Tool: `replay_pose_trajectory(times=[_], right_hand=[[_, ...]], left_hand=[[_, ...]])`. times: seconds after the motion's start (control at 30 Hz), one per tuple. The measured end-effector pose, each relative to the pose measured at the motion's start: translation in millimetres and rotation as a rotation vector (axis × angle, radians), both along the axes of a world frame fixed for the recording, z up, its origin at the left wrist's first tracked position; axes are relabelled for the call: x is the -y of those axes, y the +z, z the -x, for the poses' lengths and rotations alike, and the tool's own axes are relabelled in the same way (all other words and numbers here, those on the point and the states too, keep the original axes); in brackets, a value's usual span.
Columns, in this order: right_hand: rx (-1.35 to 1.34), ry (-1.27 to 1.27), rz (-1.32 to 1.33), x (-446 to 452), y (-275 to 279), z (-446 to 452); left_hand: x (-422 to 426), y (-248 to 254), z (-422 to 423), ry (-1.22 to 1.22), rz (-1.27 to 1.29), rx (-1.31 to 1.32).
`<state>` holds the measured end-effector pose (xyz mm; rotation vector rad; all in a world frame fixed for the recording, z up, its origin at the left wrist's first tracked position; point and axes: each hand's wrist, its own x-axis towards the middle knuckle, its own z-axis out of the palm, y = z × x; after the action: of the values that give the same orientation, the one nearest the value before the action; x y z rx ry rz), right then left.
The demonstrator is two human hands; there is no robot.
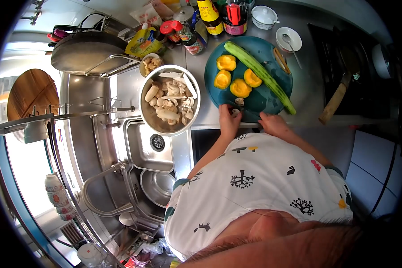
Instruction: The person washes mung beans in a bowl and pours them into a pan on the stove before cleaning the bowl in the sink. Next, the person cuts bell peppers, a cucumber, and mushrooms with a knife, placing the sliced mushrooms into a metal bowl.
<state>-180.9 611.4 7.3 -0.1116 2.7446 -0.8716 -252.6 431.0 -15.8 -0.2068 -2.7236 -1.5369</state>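
Note:
My left hand is at the near edge of a round teal plate, its fingers closed around a small whitish piece that looks like mushroom. Another small mushroom-like piece lies just beyond. My right hand has its fingertips on the plate's near rim; whether they grip it is hard to see. Across the plate stretches a long peeled green gourd. Several yellow hollowed halves sit left of it. A brown-handled tool rests at the plate's right side.
Left of the plate, a steel bowl of mushrooms stands by the sink. Behind it is a small bowl of brownish pieces. Bottles line the back. At right are a white bowl with spoon and a wooden-handled pan on the stove.

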Motion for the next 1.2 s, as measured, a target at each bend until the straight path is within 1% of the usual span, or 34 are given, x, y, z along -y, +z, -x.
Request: replay_pose_trajectory(times=[0.07, 0.1, 0.17, 0.23, 0.27, 0.3, 0.33, 0.37, 0.4, 0.5, 0.53, 0.6, 0.63, 0.67, 0.7, 0.73, 0.77, 0.8, 0.87, 0.93, 1.0, 1.03, 1.07, 1.13, 1.17, 1.2], right_hand=[[-0.012, -0.021, 0.014, -4.1, 3.0, -4.2], [-0.008, -0.039, 0.040, -8.2, 11.3, -7.3], [-0.006, -0.058, 0.067, -15.0, 28.7, -13.1], [0.024, -0.171, 0.126, -19.7, 43.6, -20.7], [0.024, -0.173, 0.127, -21.9, 45.2, -24.6], [0.038, -0.244, 0.150, -24.9, 46.0, -28.2], [0.048, -0.313, 0.171, -27.8, 47.0, -31.1], [0.045, -0.306, 0.171, -29.7, 48.8, -33.1], [0.044, -0.331, 0.191, -31.4, 50.6, -34.5], [-0.002, -0.370, 0.222, -35.1, 37.3, -42.3], [-0.034, -0.401, 0.233, -34.0, 30.0, -46.4], [-0.005, -0.393, 0.272, -32.8, 29.3, -49.3], [0.045, -0.424, 0.233, -32.4, 31.7, -48.4], [0.093, -0.459, 0.189, -31.2, 33.2, -47.3], [0.088, -0.443, 0.198, -29.7, 33.0, -46.4], [0.033, -0.463, 0.210, -28.5, 33.0, -45.4], [-0.021, -0.486, 0.221, -27.2, 33.8, -42.9], [-0.023, -0.477, 0.224, -25.8, 35.9, -39.2], [-0.007, -0.512, 0.270, -23.2, 40.1, -31.8], [-0.027, -0.479, 0.265, -19.7, 41.5, -24.3], [-0.049, -0.450, 0.259, -15.2, 43.0, -18.8], [-0.063, -0.420, 0.243, -13.2, 43.9, -16.4], [-0.075, -0.391, 0.227, -11.4, 44.7, -14.6], [-0.070, -0.380, 0.209, -7.0, 45.2, -14.0], [-0.061, -0.372, 0.193, -4.3, 45.3, -14.1], [-0.060, -0.371, 0.193, -1.0, 47.1, -13.5]], left_hand=[[6.5, -17.3, 5.0, -0.109, 0.089, -0.037], [8.9, -19.7, 6.4, -0.109, 0.087, -0.039], [13.1, -21.2, 8.0, -0.197, 0.007, -0.030], [4.7, -3.2, 11.6, -0.193, -0.015, -0.061], [-0.4, 5.1, 13.9, -0.188, -0.039, -0.095], [-5.3, 7.9, 15.8, -0.188, -0.039, -0.096], [-11.2, 9.6, 17.0, -0.202, 0.005, -0.135], [-15.5, 9.9, 17.2, -0.213, 0.050, -0.173], [-17.4, 7.0, 17.1, -0.205, 0.051, -0.177], [-16.1, -6.2, 19.9, -0.330, 0.105, -0.203], [-14.6, -6.7, 19.7, -0.302, 0.126, -0.207], [-10.1, -6.2, 21.3, -0.393, 0.083, -0.268], [-6.3, -4.8, 21.0, -0.370, 0.103, -0.271], [-3.5, -3.2, 21.1, -0.389, -0.024, -0.186], [-0.4, 0.7, 22.7, -0.411, -0.156, -0.104], [4.7, 13.0, 25.7, -0.399, -0.149, -0.112], [12.4, 26.3, 28.5, -0.294, -0.105, -0.221], [21.5, 41.3, 30.8, -0.189, -0.062, -0.326], [44.6, 65.5, 43.8, -0.059, 0.034, -0.459], [66.4, 70.2, 53.6, 0.017, 0.065, -0.399], [86.7, 70.4, 63.3, -0.035, 0.201, -0.366], [94.4, 72.1, 63.9, -0.078, 0.077, -0.133], [104.2, 75.0, 65.5, -0.075, 0.075, -0.135], [129.1, 80.8, 71.3, -0.104, 0.354, -0.316], [152.5, 65.6, 77.3, -0.093, 0.466, -0.277], [171.3, 59.0, 81.6, -0.072, 0.697, -0.325]])
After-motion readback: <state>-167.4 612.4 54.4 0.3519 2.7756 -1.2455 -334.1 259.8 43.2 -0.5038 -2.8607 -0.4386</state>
